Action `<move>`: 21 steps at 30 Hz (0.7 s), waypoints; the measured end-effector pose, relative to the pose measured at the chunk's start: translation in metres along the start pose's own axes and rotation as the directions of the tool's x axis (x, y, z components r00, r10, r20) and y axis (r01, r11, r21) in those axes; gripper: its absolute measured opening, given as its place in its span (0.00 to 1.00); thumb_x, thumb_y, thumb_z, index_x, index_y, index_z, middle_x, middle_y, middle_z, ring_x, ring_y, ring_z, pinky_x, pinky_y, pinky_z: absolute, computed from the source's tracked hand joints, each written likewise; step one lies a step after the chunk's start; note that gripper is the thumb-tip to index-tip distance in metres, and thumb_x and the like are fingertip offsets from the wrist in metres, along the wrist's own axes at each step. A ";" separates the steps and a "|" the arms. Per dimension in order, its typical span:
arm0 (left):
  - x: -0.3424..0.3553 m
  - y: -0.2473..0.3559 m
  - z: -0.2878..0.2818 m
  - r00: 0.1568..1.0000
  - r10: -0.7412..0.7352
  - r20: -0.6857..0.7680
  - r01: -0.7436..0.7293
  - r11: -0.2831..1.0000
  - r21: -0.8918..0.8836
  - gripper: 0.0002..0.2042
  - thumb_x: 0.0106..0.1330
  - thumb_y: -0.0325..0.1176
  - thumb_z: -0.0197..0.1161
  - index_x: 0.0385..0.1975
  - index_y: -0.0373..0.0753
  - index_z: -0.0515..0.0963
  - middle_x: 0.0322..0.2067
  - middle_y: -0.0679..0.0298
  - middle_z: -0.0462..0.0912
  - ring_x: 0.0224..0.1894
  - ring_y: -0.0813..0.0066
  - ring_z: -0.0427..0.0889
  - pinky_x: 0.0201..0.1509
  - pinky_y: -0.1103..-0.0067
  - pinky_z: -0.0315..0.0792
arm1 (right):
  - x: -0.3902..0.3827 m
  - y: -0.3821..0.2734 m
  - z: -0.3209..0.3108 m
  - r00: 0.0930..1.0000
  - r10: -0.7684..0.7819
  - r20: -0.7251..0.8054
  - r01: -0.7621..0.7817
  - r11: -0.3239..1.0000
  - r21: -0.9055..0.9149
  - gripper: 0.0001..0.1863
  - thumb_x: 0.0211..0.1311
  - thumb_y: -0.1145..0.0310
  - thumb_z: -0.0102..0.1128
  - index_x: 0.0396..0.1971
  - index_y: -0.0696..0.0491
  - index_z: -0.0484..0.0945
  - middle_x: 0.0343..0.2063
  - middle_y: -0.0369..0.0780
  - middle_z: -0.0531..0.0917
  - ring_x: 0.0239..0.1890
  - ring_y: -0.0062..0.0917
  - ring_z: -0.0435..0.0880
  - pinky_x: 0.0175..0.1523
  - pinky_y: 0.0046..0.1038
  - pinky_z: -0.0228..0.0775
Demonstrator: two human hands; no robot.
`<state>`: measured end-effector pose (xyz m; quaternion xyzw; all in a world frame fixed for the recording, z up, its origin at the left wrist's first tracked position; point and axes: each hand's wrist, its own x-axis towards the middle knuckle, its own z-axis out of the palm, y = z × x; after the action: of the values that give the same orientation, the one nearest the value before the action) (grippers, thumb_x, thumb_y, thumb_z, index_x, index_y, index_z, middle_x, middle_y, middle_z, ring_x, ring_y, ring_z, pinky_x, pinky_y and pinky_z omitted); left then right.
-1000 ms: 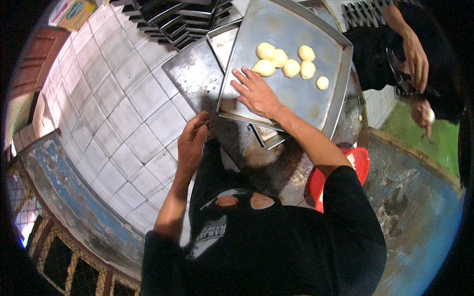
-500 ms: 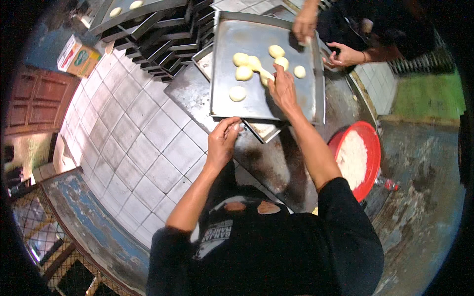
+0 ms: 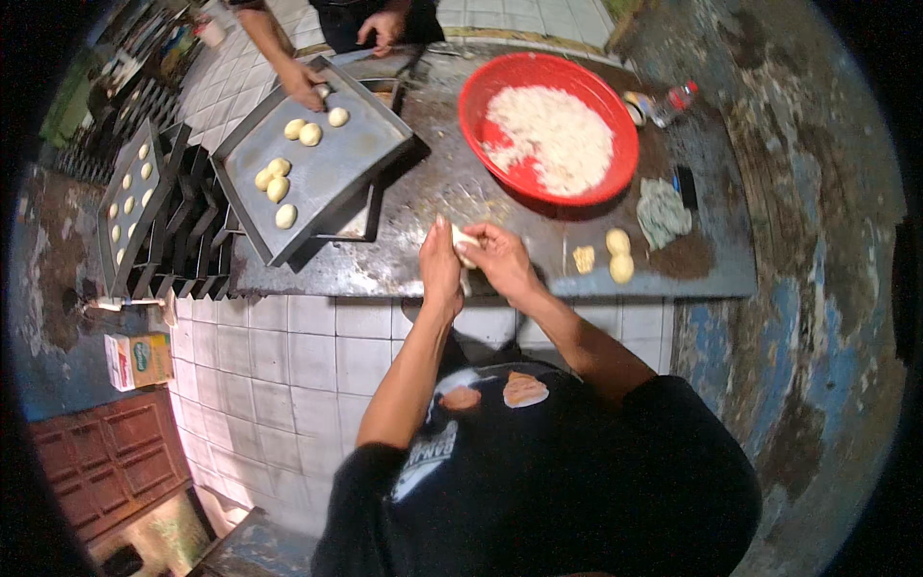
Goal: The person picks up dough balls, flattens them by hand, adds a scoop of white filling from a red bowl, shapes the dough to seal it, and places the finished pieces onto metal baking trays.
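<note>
My left hand [image 3: 441,272] and my right hand [image 3: 502,260] are together above the near edge of the dark table, closed round a small piece of pale dough [image 3: 463,237]. The fingers cover much of the dough. To the right on the table lie two dough balls [image 3: 618,254] touching each other, with a small crumbly yellow lump [image 3: 584,259] beside them. Left of my hands, a metal baking tray [image 3: 361,144] sits at an angle, with several dough balls [image 3: 279,178] in loose groups. Another person's hand [image 3: 304,85] reaches into its far side.
Ahead to the right stands a red basin [image 3: 481,144] holding a white, flour-like heap. Beyond it lies a clear bottle with a red cap [image 3: 675,102]. A greenish cloth [image 3: 663,213] is near the table's right end. Stacked trays [image 3: 159,226] stand at left.
The view has swung right. My hands have left the baking tray and come together over the table, now with dough between them. The other person's hand is still at the tray.
</note>
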<state>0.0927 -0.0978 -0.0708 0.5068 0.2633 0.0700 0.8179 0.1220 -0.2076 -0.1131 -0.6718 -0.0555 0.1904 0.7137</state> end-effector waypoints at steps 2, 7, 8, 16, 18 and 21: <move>-0.015 -0.010 0.023 0.998 -0.003 0.068 -0.004 0.994 0.108 0.19 0.77 0.51 0.50 0.35 0.40 0.73 0.30 0.70 0.72 0.33 0.83 0.69 0.34 0.79 0.65 | -0.028 -0.015 -0.018 0.995 -0.056 -0.079 0.060 0.996 0.059 0.15 0.64 0.71 0.65 0.48 0.60 0.79 0.37 0.38 0.85 0.38 0.19 0.82 0.44 0.24 0.75; -0.044 -0.020 0.037 0.986 -0.102 0.128 0.099 0.994 0.037 0.32 0.74 0.57 0.50 0.71 0.44 0.60 0.43 0.60 0.75 0.44 0.72 0.76 0.43 0.75 0.76 | -0.049 -0.044 -0.066 0.986 -0.145 -0.078 0.155 0.977 0.143 0.21 0.68 0.71 0.62 0.58 0.60 0.71 0.39 0.38 0.85 0.42 0.15 0.81 0.47 0.21 0.74; -0.035 -0.034 0.021 0.979 -0.169 0.113 0.143 0.967 0.210 0.31 0.74 0.54 0.53 0.70 0.44 0.60 0.46 0.59 0.75 0.47 0.71 0.76 0.43 0.73 0.76 | -0.050 -0.048 -0.068 0.987 -0.108 -0.121 0.102 0.993 -0.054 0.19 0.69 0.70 0.61 0.56 0.60 0.73 0.38 0.39 0.85 0.41 0.19 0.82 0.46 0.24 0.74; 0.011 -0.055 0.011 0.947 -0.257 0.192 0.167 0.906 0.389 0.13 0.67 0.25 0.59 0.51 0.37 0.77 0.42 0.67 0.83 0.46 0.74 0.81 0.53 0.78 0.72 | 0.052 -0.015 -0.094 0.967 -0.230 0.110 0.254 0.837 -0.484 0.18 0.62 0.62 0.65 0.47 0.57 0.81 0.34 0.44 0.85 0.42 0.32 0.84 0.49 0.33 0.76; 0.046 -0.056 0.000 0.940 -0.111 0.322 -0.001 0.945 0.326 0.20 0.65 0.22 0.63 0.57 0.38 0.72 0.45 0.65 0.82 0.49 0.73 0.82 0.55 0.78 0.74 | 0.125 -0.013 -0.136 0.967 -0.231 -0.112 0.099 0.737 -0.669 0.15 0.63 0.63 0.63 0.44 0.55 0.83 0.35 0.47 0.87 0.37 0.30 0.87 0.45 0.31 0.78; 0.078 -0.016 0.018 0.928 0.008 0.373 -0.077 0.982 0.173 0.30 0.59 0.16 0.67 0.62 0.37 0.65 0.46 0.62 0.82 0.50 0.72 0.82 0.56 0.77 0.75 | 0.203 0.024 -0.205 0.952 -0.297 -0.069 0.097 0.509 -0.856 0.17 0.59 0.63 0.64 0.45 0.55 0.82 0.37 0.50 0.85 0.40 0.43 0.85 0.45 0.37 0.77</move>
<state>0.1658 -0.0903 -0.1067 0.5899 0.0984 -0.0338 0.8007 0.3729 -0.3286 -0.1912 -0.9370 -0.1422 -0.0140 0.3189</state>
